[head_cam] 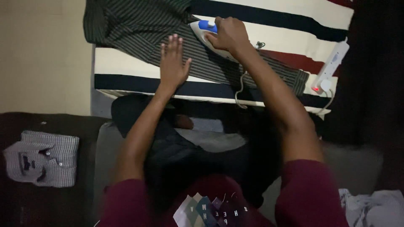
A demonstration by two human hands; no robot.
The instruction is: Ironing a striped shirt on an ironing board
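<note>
the iron (203, 31) sits on the striped shirt (143, 25) at the top middle of the frame. it looks heavy and hard, best held by its blue handle. the right hand (227, 33) grips it tight. the left hand (172, 63) lies flat and open on the soft shirt. below is a striped cloth (294, 17); the room looks dark.
</note>
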